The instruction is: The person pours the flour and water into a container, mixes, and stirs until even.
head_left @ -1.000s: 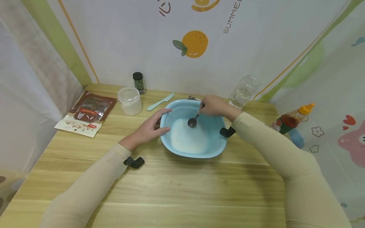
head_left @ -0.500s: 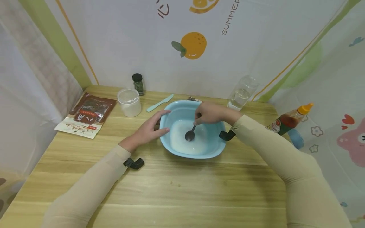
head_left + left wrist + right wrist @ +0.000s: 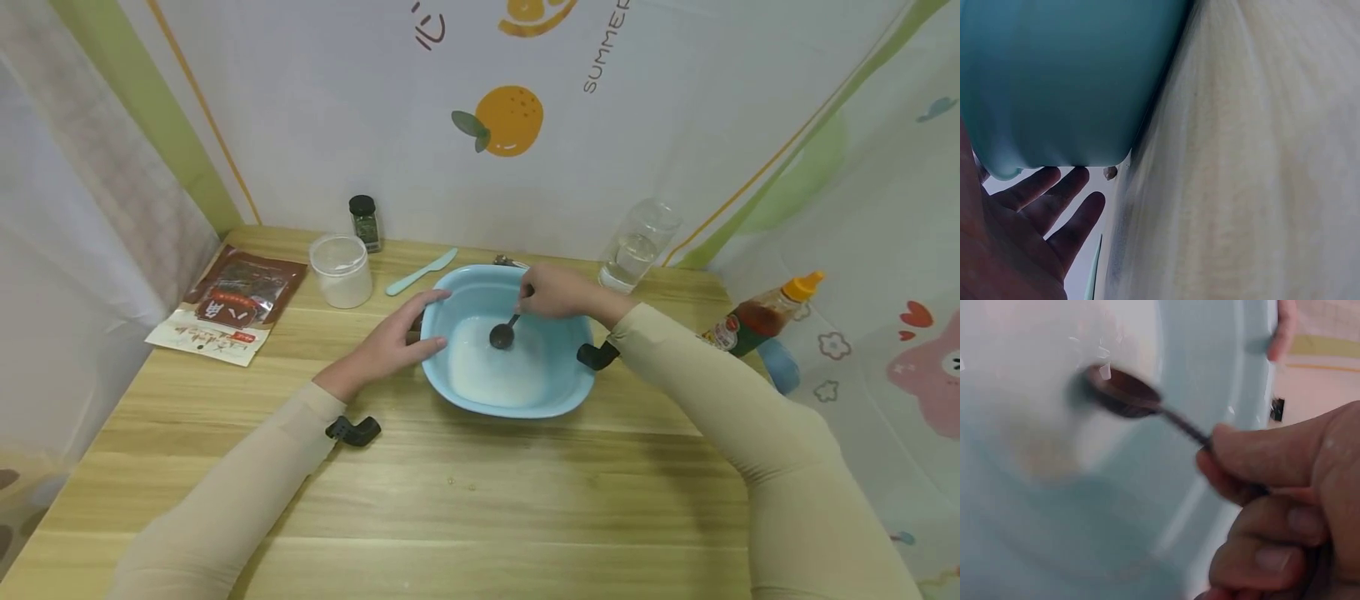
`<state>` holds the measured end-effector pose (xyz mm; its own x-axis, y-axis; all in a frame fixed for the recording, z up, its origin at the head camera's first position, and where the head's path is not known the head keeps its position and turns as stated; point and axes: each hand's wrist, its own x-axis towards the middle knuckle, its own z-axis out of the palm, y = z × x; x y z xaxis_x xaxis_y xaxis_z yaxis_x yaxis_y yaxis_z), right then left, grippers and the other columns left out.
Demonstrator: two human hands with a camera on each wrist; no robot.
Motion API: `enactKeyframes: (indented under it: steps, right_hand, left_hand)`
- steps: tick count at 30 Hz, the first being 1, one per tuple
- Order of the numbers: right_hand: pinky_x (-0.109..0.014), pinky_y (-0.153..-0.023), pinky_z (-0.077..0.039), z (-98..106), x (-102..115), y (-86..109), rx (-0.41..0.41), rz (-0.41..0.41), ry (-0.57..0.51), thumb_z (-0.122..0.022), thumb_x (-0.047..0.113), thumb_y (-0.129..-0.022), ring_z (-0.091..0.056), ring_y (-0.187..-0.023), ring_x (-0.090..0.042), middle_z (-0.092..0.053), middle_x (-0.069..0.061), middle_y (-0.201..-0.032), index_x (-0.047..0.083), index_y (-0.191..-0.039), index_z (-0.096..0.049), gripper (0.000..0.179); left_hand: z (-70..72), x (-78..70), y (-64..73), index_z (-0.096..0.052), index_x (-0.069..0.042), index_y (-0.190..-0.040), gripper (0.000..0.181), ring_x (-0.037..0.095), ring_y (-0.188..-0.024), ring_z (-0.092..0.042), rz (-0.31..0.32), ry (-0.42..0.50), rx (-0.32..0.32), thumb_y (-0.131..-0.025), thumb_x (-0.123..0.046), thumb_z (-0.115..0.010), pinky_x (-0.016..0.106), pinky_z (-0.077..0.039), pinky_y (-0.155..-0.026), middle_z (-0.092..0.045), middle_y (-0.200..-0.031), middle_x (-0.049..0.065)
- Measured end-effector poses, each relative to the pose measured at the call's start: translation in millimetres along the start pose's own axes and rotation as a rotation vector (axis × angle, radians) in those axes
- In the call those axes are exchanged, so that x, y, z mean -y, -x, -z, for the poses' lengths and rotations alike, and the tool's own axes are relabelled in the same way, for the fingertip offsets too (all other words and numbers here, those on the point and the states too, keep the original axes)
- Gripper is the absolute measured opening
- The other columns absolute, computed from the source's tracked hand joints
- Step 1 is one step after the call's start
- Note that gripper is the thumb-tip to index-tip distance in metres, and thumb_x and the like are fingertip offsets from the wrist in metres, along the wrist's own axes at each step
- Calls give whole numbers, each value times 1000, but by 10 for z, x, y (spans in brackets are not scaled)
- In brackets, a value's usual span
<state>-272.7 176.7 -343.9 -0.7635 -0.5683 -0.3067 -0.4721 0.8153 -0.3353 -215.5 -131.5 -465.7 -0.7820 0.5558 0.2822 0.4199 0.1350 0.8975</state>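
In the head view, a light blue basin holds a milky white liquid. My left hand rests at its left side, thumb and forefinger lying over the rim. The left wrist view shows other fingers spread and straight, their tips touching the basin's outer wall. Above the liquid, my right hand pinches the handle of a dark, round-bowled spoon. From the right wrist view, the spoon's bowl is low in the basin; whether it touches the liquid I cannot tell.
Left of the basin are a brown packet, a jar of white powder, a black-capped jar and a pale green knife. A clear container and a yellow-capped sauce bottle stand right. A curtain backs the table.
The spoon moved toward the front of the basin, then part of the way back, with my right hand following. My left hand and the basin stay in place.
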Motion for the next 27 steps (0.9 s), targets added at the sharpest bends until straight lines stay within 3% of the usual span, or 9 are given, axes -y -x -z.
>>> enactKeyframes:
  steps: [1, 5, 10, 14, 17, 22, 27]
  right_hand:
    - [-30, -61, -43, 15, -26, 12, 1, -10, 21, -72, 20, -107, -48, -63, -14, -61, 0, -71, 2, -90, -80, 26]
    - [-31, -63, -45, 56, -44, 79, 74, 21, 87, -76, 21, -104, -50, -66, -14, -64, 2, -72, 6, -89, -82, 21]
    - [-31, -69, -49, -25, 90, 76, 173, 125, 7, -76, 25, -106, -57, -76, -14, -71, -1, -84, 9, -96, -82, 20]
    - [-31, -66, -48, -56, 125, 36, 91, 104, -8, -76, 25, -107, -57, -73, -15, -70, -2, -81, 5, -98, -82, 23]
    - [-31, -63, -46, -8, 64, 44, 21, 34, 41, -75, 23, -107, -55, -68, -15, -66, -1, -76, 3, -96, -82, 24]
    - [-31, -59, -43, 51, -1, 49, -27, -84, 112, -72, 25, -108, -49, -62, -15, -58, 0, -70, 3, -93, -81, 28]
    - [-33, -63, -47, -16, 107, -61, -89, -122, 104, -72, 29, -109, -56, -68, -18, -67, -1, -76, 5, -100, -83, 28]
  left_hand:
    - [0, -1, 0, -35, -4, -170, 74, 48, -134, -66, 2, -1, 1, -106, -13, -70, 41, -68, -96, -47, -162, 28]
    - [2, -17, 3, -36, -5, -170, 73, 48, -134, -66, 9, -9, -2, -106, -14, -70, 43, -68, -97, -48, -162, 28]
    - [12, -16, 18, -35, -4, -170, 73, 48, -134, -65, 7, 1, -6, -106, -13, -70, 43, -68, -98, -49, -161, 29]
    - [0, -5, 12, -34, -3, -170, 74, 49, -132, -67, 3, 2, -7, -106, -13, -70, 41, -68, -95, -50, -158, 30]
    - [-16, -3, -4, -35, -3, -170, 74, 49, -131, -67, 9, -10, -6, -106, -14, -70, 40, -69, -94, -50, -158, 31]
    - [-18, -28, -12, -36, -4, -169, 73, 50, -133, -66, 22, -18, -7, -106, -14, -70, 43, -68, -96, -49, -159, 30]
    - [-13, -26, 1, -35, -4, -170, 73, 50, -134, -65, 17, -12, -9, -106, -13, -69, 45, -68, -98, -49, -160, 31]
